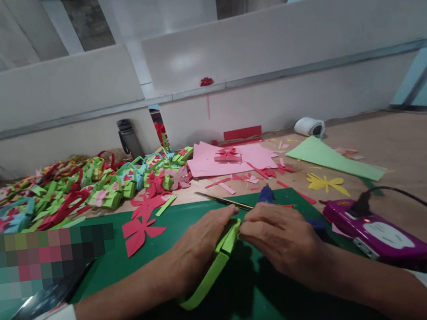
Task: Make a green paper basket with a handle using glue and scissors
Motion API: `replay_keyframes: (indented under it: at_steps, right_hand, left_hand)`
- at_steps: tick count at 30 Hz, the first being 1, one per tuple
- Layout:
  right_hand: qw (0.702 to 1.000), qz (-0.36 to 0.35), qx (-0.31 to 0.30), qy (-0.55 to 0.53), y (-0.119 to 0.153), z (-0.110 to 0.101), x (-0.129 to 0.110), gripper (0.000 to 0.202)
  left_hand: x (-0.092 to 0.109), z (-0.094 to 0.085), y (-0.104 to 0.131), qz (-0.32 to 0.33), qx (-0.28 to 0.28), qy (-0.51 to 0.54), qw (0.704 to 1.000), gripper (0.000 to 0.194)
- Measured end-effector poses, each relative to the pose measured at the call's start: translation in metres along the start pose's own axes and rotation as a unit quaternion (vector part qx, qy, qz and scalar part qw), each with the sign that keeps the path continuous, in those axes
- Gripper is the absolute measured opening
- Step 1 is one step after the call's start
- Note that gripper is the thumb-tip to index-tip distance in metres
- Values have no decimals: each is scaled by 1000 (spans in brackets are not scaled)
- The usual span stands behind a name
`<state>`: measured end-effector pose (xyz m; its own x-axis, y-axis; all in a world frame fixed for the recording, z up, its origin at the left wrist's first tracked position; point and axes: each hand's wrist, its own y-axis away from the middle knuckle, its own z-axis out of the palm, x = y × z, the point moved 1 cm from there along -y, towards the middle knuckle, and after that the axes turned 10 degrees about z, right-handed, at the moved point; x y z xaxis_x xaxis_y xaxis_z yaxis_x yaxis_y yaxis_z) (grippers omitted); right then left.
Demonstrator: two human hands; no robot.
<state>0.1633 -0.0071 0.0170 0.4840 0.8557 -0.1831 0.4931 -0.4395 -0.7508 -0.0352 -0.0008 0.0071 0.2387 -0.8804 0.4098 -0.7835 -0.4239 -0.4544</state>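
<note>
A light green folded paper piece (211, 273) with a long strip hangs over the dark green mat (136, 292). My left hand (200, 246) is wrapped round it from the left, its fingers pointing up and away. At the upper right end of the paper, my right hand (280, 237) has its fingers curled closed, touching or pinching the tip; the fingertips are partly hidden. Behind my hands lie scissors (221, 199) and a blue tool (266, 194), partly covered by my right hand. Red paper flower cut-outs (140, 232) rest on the mat to the left.
Many small paper bags (105, 193) are heaped at the left. A phone (47, 297) lies at the near left. Pink sheets (213, 160), a yellow cut-out (326, 183) and a green sheet (332, 159) lie farther back. At the right is a purple power strip (379, 233) with a black cord.
</note>
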Motion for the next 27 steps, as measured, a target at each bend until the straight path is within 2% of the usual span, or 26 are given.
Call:
replay_keyframes:
  at_steps: [5, 7, 10, 12, 15, 17, 19, 20, 22, 25, 27]
  right_hand:
    - [999, -8, 7, 31, 0, -3, 3, 24]
    - [999, -22, 14, 33, -2, -4, 2, 24]
    - [999, -45, 11, 15, -3, -5, 1, 24]
    - [999, -34, 6, 7, -4, -4, 1, 22]
    - [999, 39, -6, -12, -5, -2, 2, 18]
    - [990, 135, -16, -48, -6, -1, 4, 15]
    - [955, 271, -28, -114, -9, -1, 7, 13]
    - [929, 337, -36, -149, -10, -1, 10, 13]
    - [877, 432, -50, -206, -12, 0, 15, 13]
    - [831, 495, -49, -249, -13, 4, 25, 14]
    - [801, 529, -39, -278, -11, 7, 31, 17]
  left_hand:
    - [-4, 3, 4, 28, 44, -39, 998, 58]
    - [-3, 4, 6, 28, 43, -33, 998, 61]
    - [0, 4, 6, -1, 7, -7, 1000, 62]
    - [3, 0, 3, -36, 7, 5, 999, 58]
    - [6, -16, -6, -109, 47, 36, 992, 46]
    - [5, -31, -12, -147, -15, 169, 974, 50]
    - [-2, -47, -15, -193, -79, 312, 927, 49]
    - [-8, -54, -15, -222, -63, 343, 911, 49]
    - [-24, -63, -14, -292, 55, 360, 885, 43]
    - [-44, -64, -5, -361, 337, 331, 804, 34]
    - [-46, -57, 0, -368, 387, 305, 789, 28]
